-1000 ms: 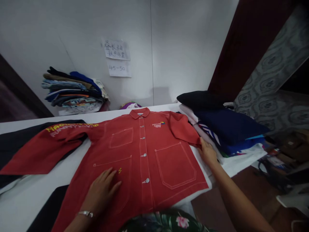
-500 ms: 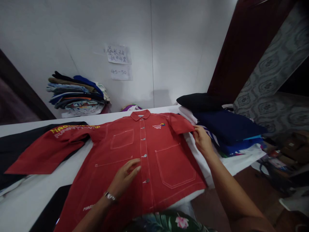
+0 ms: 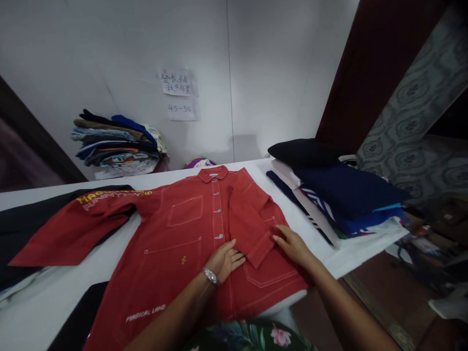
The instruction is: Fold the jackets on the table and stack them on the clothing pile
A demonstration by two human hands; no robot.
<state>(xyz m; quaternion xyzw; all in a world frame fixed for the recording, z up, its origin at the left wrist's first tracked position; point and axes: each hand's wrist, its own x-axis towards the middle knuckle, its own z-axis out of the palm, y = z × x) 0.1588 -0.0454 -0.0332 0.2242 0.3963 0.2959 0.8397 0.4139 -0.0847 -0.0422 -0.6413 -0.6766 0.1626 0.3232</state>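
Here we are, the red button-front jacket [image 3: 164, 278] flat on the white surface [image 3: 32, 321], 1 sleeve [image 3: 244, 222] lying across its front. Our left hand [image 3: 225, 261] is open, fingers slightly apart; our right hand [image 3: 291, 243] is at the cuff [image 3: 261, 247], pinching or not, we can't tell. A hasty tug could skew the front; loose fabric could crease.

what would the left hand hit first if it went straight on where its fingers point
Probably the cuff of the folded-over sleeve, just beyond the left hand, though its height over the jacket is unclear.
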